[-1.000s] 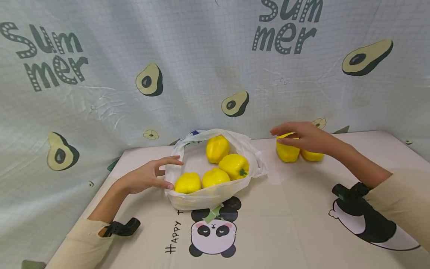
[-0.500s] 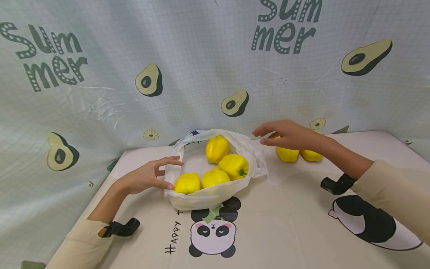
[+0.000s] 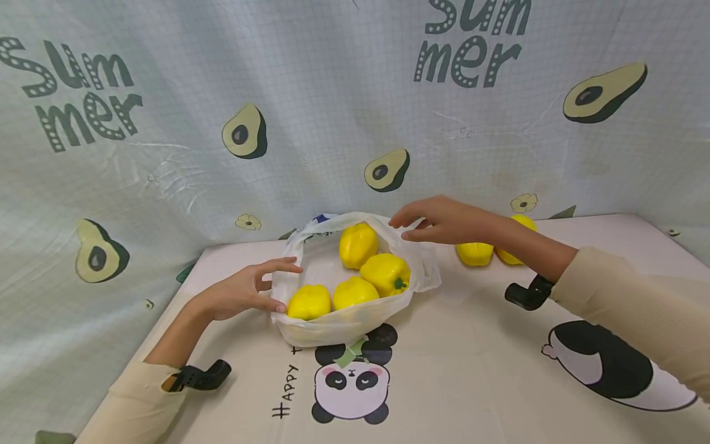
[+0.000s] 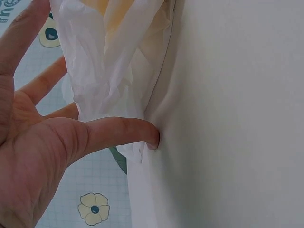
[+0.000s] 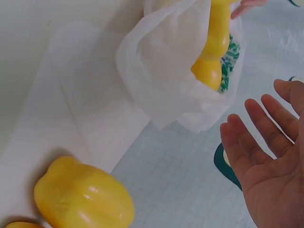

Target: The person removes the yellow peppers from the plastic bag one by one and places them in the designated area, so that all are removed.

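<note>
A white plastic bag [image 3: 327,336] lies with its mouth open on the table, holding several yellow bell peppers [image 3: 309,302]. My left hand [image 3: 244,290] is spread at the bag's left side, its index finger over the rim and its thumb at the front edge. In the left wrist view the thumb [image 4: 114,132] lies straight along the plastic, the other fingers behind it. My right hand [image 3: 438,221] hovers by the bag's back right rim, palm bare and fingers loosely extended in the right wrist view. Two more bell peppers [image 3: 474,253] stand to the right, one partly behind my right forearm.
A printed curtain [image 3: 310,92] with avocados rises directly behind the table's back edge. On the pale tabletop [image 3: 455,370] are panda prints, one just in front of the bag.
My right hand has moved left, from over the two peppers on the right to the bag's right rim, carrying nothing. The left hand, bag and peppers have stayed in place.
</note>
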`<state>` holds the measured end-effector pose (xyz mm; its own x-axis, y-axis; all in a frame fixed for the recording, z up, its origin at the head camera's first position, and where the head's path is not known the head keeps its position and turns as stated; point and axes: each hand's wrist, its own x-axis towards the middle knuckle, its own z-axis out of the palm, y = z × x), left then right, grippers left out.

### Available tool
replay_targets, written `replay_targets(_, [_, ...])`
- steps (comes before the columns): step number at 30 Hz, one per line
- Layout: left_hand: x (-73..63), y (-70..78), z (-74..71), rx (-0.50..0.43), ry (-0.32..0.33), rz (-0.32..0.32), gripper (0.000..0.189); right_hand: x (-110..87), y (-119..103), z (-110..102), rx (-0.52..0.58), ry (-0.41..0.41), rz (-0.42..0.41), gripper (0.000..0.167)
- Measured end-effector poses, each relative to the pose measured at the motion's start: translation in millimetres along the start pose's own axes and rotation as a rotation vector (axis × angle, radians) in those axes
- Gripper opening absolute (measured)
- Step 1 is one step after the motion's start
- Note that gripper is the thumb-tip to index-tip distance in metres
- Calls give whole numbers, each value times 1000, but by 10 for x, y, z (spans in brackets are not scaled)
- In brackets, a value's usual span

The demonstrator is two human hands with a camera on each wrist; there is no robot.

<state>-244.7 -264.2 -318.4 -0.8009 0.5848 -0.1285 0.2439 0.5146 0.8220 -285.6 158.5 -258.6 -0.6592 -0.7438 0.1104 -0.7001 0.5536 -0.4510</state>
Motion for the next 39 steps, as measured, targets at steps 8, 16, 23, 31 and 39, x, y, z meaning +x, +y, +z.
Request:
replay_targets(8, [17,6,0,6,2,-5,78,181,-49,23,-13,-56,-7,37])
replay_targets(16, [48,12,12,-5,5,-10,78,429,-115,30,-35,-140,-11,40])
replay_targets(23, [41,19,1,13,8,-21,79,670,-185,29,-101,-221,5,41])
replay_targets(31, [45,7,0,-9,8,-36,80,853,-235,-45,-142,-255,20,42])
replay_targets(39, [47,5,10,5,14,-38,79,941,-196,-49,-131,-289,38,41])
